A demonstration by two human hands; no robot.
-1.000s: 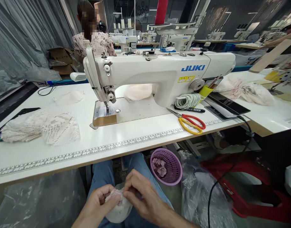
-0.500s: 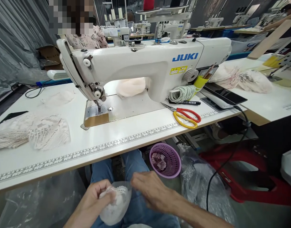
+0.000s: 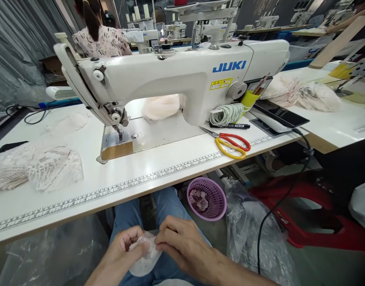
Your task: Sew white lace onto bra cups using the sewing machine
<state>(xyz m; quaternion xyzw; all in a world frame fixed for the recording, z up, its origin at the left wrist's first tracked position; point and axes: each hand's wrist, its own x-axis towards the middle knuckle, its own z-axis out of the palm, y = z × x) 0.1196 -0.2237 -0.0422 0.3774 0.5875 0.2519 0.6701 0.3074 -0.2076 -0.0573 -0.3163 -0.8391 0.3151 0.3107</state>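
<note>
Over my lap, a small piece of white lace fabric (image 3: 145, 260) hangs between my hands. My left hand (image 3: 127, 248) is closed on it, the thumb pressed across its top. My right hand (image 3: 179, 242) pinches the fabric's right edge with curled fingers; the exact fingertip contact is partly hidden. In front of me a white sewing machine (image 3: 170, 75) stands on the table, its needle and presser foot (image 3: 120, 135) at the left with no fabric under them. Scissors with red and yellow handles (image 3: 230, 145) lie near the table's front edge.
Lace pieces (image 3: 54, 167) are heaped at the left of the table (image 3: 158, 167); pale fabric (image 3: 161, 106) lies behind the machine arm. A purple basket (image 3: 210, 202) with scraps stands below. A phone (image 3: 280, 113), a cord coil (image 3: 227, 115) and a black cable (image 3: 272, 214) are on the right.
My right hand has come in leftward from beside the lace fabric and now grips its edge. The left hand keeps its hold, and the view has shifted slightly.
</note>
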